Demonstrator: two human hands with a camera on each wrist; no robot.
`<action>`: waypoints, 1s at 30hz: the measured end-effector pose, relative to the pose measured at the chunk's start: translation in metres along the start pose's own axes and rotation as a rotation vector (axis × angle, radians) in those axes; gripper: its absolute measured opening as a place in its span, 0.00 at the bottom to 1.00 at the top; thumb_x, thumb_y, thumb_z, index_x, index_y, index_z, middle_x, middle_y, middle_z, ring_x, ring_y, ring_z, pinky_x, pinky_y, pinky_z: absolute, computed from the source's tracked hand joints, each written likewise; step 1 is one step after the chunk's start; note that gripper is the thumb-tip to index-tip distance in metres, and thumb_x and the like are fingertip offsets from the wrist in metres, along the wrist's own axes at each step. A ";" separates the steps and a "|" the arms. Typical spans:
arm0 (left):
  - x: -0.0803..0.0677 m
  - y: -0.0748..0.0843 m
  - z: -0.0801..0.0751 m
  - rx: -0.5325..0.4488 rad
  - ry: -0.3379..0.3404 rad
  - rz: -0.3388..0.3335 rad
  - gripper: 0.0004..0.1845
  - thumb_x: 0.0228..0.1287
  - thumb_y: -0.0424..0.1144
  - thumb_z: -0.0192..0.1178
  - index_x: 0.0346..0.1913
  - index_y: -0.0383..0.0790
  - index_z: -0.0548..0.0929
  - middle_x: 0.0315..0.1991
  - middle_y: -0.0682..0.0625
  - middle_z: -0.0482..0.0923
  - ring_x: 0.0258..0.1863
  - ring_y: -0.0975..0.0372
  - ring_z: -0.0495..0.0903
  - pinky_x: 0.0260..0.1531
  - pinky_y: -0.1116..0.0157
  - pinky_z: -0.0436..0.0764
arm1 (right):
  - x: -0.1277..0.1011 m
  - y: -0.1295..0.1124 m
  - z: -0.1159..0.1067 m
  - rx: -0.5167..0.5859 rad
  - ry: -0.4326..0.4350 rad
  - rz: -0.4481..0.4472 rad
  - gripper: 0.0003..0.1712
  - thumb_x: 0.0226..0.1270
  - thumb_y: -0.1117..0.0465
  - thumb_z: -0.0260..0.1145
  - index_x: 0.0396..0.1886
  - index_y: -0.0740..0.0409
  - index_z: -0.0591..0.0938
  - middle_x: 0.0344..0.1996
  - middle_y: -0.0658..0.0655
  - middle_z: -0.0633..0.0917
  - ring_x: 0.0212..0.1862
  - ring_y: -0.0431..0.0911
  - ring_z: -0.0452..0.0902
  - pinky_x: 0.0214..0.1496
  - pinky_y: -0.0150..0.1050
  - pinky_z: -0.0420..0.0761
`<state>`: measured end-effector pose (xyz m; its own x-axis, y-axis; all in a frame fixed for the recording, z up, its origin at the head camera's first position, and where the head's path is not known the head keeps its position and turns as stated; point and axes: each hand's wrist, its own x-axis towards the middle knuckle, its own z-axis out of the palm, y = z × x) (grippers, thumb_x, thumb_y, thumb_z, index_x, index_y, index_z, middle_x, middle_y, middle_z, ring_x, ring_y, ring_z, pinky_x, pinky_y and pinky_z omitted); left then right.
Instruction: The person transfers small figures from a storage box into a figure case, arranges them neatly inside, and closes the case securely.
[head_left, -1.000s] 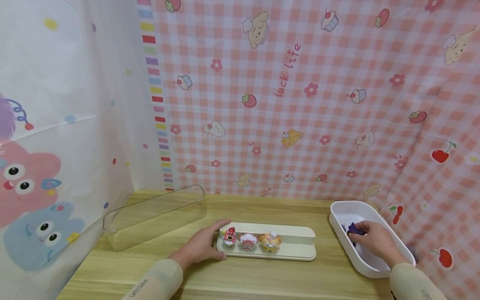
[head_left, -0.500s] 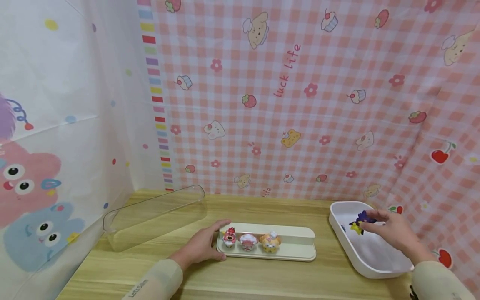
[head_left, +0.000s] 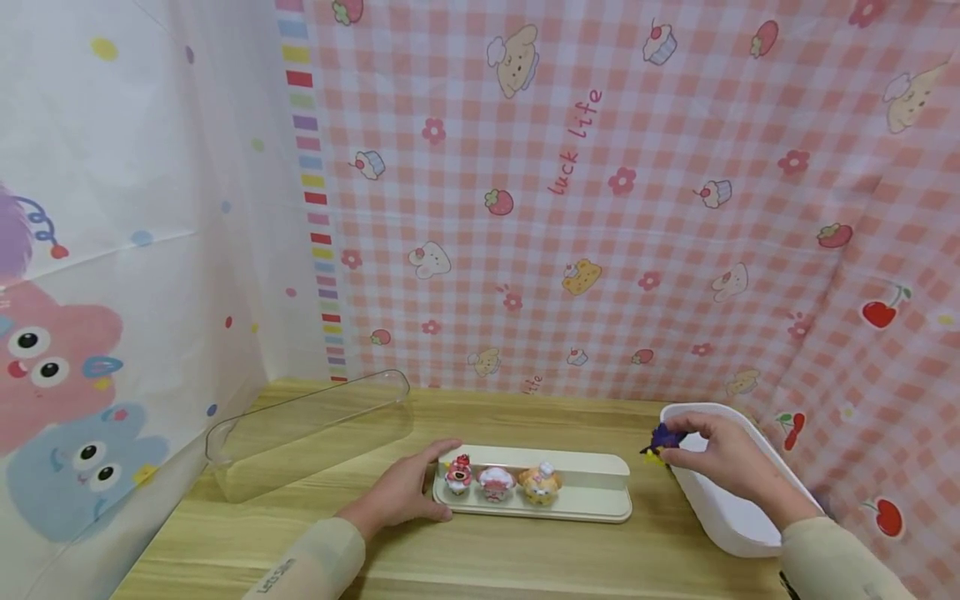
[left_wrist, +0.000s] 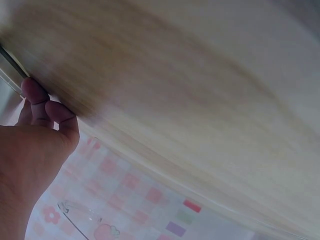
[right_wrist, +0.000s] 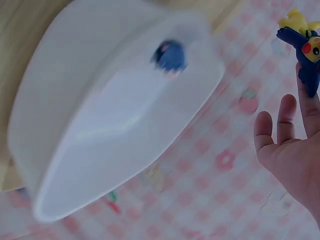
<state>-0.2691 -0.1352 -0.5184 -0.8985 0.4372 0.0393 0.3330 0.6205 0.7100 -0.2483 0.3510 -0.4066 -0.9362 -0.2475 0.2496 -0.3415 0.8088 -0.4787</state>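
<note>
The right hand has lifted out of the white tub and come left, pinching a blue and yellow figure over the tub's left rim. Bare wooden table lies between tub and cream tray. The left hand, fingers relaxed, rests against the tray's left end. Three figures fill its left half; the right half is open.

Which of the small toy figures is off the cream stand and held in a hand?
The dark purple and yellow figure, pinched by the right hand at the white tub's rim; three pink and orange figures stand on the stand.
</note>
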 end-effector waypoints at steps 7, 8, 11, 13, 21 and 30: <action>0.000 0.001 0.000 -0.003 -0.003 0.001 0.59 0.49 0.42 0.87 0.83 0.56 0.64 0.77 0.38 0.73 0.75 0.35 0.71 0.73 0.30 0.69 | 0.003 -0.029 0.029 0.056 -0.060 -0.025 0.18 0.62 0.52 0.82 0.50 0.50 0.91 0.49 0.50 0.92 0.57 0.54 0.84 0.54 0.55 0.86; 0.000 0.001 0.000 -0.004 -0.003 0.001 0.59 0.49 0.42 0.87 0.83 0.55 0.64 0.77 0.38 0.73 0.75 0.35 0.71 0.73 0.30 0.69 | 0.002 -0.032 0.033 0.059 -0.065 -0.028 0.18 0.62 0.52 0.83 0.49 0.49 0.91 0.49 0.49 0.92 0.56 0.53 0.84 0.55 0.53 0.85; 0.000 0.000 0.000 -0.002 -0.001 0.002 0.59 0.48 0.42 0.87 0.83 0.55 0.64 0.77 0.38 0.73 0.76 0.34 0.71 0.73 0.29 0.68 | 0.001 -0.040 0.044 0.068 -0.068 -0.056 0.18 0.61 0.52 0.83 0.49 0.48 0.91 0.48 0.46 0.92 0.55 0.49 0.83 0.57 0.51 0.84; 0.000 0.000 0.000 0.001 -0.001 0.001 0.59 0.49 0.42 0.87 0.83 0.55 0.63 0.78 0.38 0.73 0.76 0.35 0.71 0.73 0.30 0.69 | 0.002 -0.043 0.051 0.062 -0.060 -0.085 0.16 0.60 0.52 0.84 0.47 0.46 0.91 0.46 0.43 0.91 0.53 0.46 0.83 0.57 0.47 0.83; 0.001 -0.002 0.000 -0.001 -0.006 0.002 0.59 0.49 0.42 0.87 0.84 0.55 0.63 0.78 0.38 0.72 0.76 0.35 0.70 0.74 0.30 0.68 | 0.003 -0.050 0.077 0.015 -0.029 -0.134 0.15 0.56 0.56 0.86 0.43 0.45 0.92 0.43 0.43 0.92 0.50 0.45 0.83 0.53 0.43 0.83; 0.002 -0.004 0.001 0.008 -0.006 0.007 0.59 0.49 0.43 0.87 0.84 0.56 0.62 0.78 0.38 0.72 0.76 0.36 0.71 0.74 0.31 0.69 | 0.002 -0.056 0.096 0.039 0.022 -0.115 0.17 0.52 0.61 0.87 0.40 0.44 0.91 0.43 0.45 0.91 0.50 0.45 0.77 0.51 0.39 0.80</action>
<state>-0.2720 -0.1360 -0.5217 -0.8945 0.4453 0.0405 0.3419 0.6227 0.7039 -0.2389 0.2545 -0.4600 -0.8887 -0.3253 0.3230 -0.4498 0.7544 -0.4780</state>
